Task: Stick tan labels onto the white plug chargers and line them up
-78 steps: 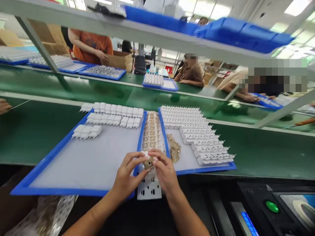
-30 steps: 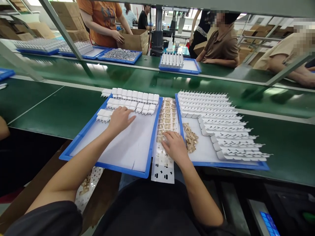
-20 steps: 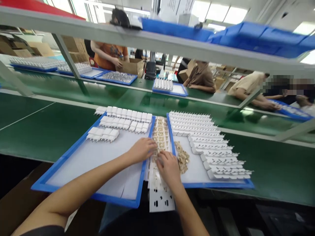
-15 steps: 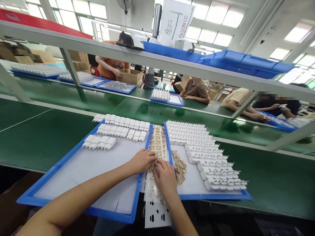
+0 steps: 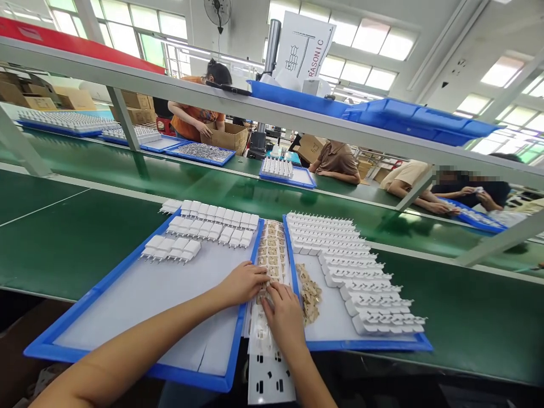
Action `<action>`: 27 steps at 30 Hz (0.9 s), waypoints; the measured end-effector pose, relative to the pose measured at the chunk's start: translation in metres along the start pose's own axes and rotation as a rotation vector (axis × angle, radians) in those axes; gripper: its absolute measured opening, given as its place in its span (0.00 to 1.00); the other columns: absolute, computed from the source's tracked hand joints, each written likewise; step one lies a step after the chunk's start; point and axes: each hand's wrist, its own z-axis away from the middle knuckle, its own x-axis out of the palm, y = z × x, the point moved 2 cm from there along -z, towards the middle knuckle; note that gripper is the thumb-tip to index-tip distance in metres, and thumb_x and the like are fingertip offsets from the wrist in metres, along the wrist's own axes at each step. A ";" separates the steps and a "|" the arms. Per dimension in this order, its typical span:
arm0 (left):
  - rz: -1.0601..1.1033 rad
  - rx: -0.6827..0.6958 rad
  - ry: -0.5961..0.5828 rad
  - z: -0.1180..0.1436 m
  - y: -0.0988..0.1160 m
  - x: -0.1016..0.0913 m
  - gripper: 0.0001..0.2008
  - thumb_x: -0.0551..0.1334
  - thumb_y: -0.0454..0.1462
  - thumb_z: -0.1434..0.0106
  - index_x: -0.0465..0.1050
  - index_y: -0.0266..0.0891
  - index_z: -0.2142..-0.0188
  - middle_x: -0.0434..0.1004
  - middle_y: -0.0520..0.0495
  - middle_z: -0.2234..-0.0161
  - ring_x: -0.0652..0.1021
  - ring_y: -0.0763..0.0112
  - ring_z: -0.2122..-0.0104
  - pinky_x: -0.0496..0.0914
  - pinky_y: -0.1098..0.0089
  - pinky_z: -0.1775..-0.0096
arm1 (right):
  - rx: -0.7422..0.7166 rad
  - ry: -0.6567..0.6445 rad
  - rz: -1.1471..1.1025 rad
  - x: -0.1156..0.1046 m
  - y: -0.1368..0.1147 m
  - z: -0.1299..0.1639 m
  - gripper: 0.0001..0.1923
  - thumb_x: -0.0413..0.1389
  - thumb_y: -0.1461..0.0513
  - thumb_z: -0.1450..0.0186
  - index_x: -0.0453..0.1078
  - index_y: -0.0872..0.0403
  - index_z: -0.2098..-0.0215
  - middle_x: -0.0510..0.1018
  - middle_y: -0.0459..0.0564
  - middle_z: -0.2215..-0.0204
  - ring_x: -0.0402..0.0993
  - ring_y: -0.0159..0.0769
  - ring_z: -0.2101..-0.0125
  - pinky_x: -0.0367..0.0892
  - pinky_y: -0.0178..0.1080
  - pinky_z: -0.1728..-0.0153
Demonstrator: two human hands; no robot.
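Note:
A long, narrow sheet with tan patches in rows lies between two blue-rimmed trays; its near end is white with black marks. My left hand reaches over the left tray's edge, fingers together and tips on the sheet. Close beside it, my right hand bends its fingers and thumb down onto the same sheet. Whatever small thing is at the fingertips is too hidden to make out. White plug adapters lie in rows on the left tray. A pile of tan scraps sits on the right tray.
More white adapters stand in tight rows on the right tray. Beyond runs a green bench with further trays. A metal shelf rail crosses above, bearing blue trays. Several people work on the far side.
The view has tilted slightly. Both hands stay on the sheet, with small finger movements; my right fingers have shifted a little nearer to me. The trays and adapters look the same.

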 end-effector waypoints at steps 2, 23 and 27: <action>0.002 -0.008 -0.023 0.000 -0.001 0.001 0.20 0.62 0.32 0.36 0.74 0.46 0.45 0.76 0.46 0.43 0.77 0.61 0.45 0.67 0.57 0.41 | -0.012 0.022 0.033 0.001 -0.001 0.000 0.11 0.56 0.64 0.33 0.74 0.51 0.52 0.80 0.53 0.51 0.74 0.47 0.52 0.67 0.49 0.53; 0.098 -0.330 -0.064 -0.006 0.025 -0.009 0.17 0.53 0.30 0.30 0.78 0.36 0.50 0.80 0.38 0.49 0.78 0.55 0.48 0.67 0.50 0.48 | -0.187 -0.114 -0.223 -0.013 0.019 -0.020 0.16 0.55 0.42 0.38 0.74 0.41 0.67 0.80 0.62 0.65 0.77 0.55 0.60 0.67 0.58 0.63; 0.133 -0.368 -0.087 0.005 0.033 -0.014 0.22 0.48 0.27 0.30 0.75 0.37 0.44 0.73 0.35 0.42 0.72 0.53 0.41 0.66 0.54 0.52 | 0.083 -0.012 -0.522 -0.037 0.009 0.011 0.13 0.62 0.42 0.45 0.78 0.34 0.66 0.80 0.65 0.62 0.78 0.57 0.60 0.63 0.63 0.65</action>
